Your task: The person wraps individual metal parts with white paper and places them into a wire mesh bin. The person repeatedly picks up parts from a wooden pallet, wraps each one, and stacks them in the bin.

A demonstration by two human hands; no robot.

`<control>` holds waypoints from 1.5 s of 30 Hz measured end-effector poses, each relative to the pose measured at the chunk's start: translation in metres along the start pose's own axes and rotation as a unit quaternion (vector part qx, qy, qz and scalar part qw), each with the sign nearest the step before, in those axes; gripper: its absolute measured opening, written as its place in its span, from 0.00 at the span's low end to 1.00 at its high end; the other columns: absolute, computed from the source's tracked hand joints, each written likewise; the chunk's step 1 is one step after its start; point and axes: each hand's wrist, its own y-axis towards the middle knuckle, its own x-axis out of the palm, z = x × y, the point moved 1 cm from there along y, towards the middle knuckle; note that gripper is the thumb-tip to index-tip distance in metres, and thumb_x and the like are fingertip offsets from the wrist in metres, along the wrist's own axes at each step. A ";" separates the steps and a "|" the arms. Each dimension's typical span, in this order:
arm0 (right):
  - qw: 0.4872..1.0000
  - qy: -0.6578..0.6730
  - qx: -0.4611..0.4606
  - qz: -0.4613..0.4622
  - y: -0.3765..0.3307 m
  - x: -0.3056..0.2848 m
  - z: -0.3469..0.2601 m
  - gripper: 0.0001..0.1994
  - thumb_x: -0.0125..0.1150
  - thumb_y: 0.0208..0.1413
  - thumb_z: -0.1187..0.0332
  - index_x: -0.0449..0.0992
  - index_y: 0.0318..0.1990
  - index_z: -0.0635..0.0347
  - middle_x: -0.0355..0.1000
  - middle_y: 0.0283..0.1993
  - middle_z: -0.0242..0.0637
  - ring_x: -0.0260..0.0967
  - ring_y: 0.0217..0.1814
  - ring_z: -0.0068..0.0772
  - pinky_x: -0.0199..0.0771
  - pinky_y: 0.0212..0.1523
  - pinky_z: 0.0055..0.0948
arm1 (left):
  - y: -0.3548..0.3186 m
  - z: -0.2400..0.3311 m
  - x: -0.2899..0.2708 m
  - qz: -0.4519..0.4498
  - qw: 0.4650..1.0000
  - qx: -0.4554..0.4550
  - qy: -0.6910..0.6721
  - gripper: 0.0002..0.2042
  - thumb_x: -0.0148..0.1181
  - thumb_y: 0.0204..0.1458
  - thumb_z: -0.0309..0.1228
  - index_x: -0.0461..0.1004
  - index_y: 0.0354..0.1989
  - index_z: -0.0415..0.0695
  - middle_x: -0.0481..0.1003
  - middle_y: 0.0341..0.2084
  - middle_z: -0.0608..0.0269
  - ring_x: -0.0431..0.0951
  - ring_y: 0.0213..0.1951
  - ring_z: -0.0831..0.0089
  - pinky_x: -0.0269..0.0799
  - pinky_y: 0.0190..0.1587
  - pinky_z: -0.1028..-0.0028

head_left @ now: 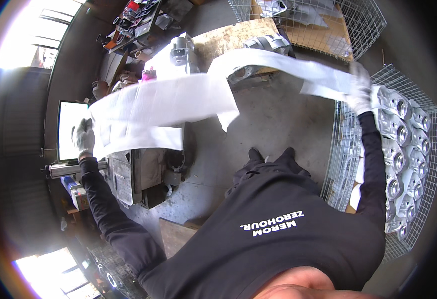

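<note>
A long white sheet (163, 99) with cut-outs, perhaps paper or thin foam, is stretched in the air across my front. Its left end is gripped by my left hand (83, 137), in a pale work glove with the fingers closed. At the other end my right hand (360, 89), also gloved and smeared by motion, is closed on the narrower part of the sheet. That hand is above the near corner of a wire mesh basket (342, 149) stacked with silver metal castings (397, 133). The sheet sags in the middle and hides part of the bench behind it.
A wooden-topped table (233, 37) at the far side bears metal parts (265, 44). A second mesh basket (370, 22) with cardboard and white sheets stands far right. At left are a monitor (66, 124) and a grey metal cabinet (123, 174).
</note>
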 end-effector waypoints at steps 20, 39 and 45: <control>0.864 0.176 -0.416 0.223 0.121 0.020 -0.547 0.10 0.53 0.51 0.66 0.77 0.40 0.54 0.74 0.42 0.36 0.72 0.48 0.35 0.73 0.48 0.36 | -0.041 -0.073 -0.135 0.026 0.961 0.018 0.273 0.10 0.60 0.55 0.34 0.78 0.44 0.50 0.77 0.46 0.59 0.74 0.51 0.59 0.57 0.66 0.61; 0.898 0.086 -0.381 0.204 0.187 0.045 -0.318 0.10 0.58 0.50 0.66 0.80 0.39 0.58 0.73 0.25 0.35 0.74 0.25 0.32 0.74 0.27 0.33 | 0.016 0.086 0.123 -0.107 0.957 0.139 -0.232 0.12 0.58 0.58 0.31 0.76 0.47 0.40 0.79 0.40 0.45 0.80 0.43 0.53 0.74 0.46 0.64; 0.977 0.045 -0.089 0.186 0.169 0.115 -0.062 0.11 0.56 0.58 0.62 0.80 0.43 0.52 0.77 0.36 0.38 0.76 0.38 0.41 0.76 0.38 0.38 | 0.067 -0.072 0.150 -0.094 0.995 -0.026 -0.025 0.11 0.56 0.56 0.38 0.76 0.40 0.43 0.79 0.40 0.48 0.80 0.44 0.50 0.74 0.49 0.59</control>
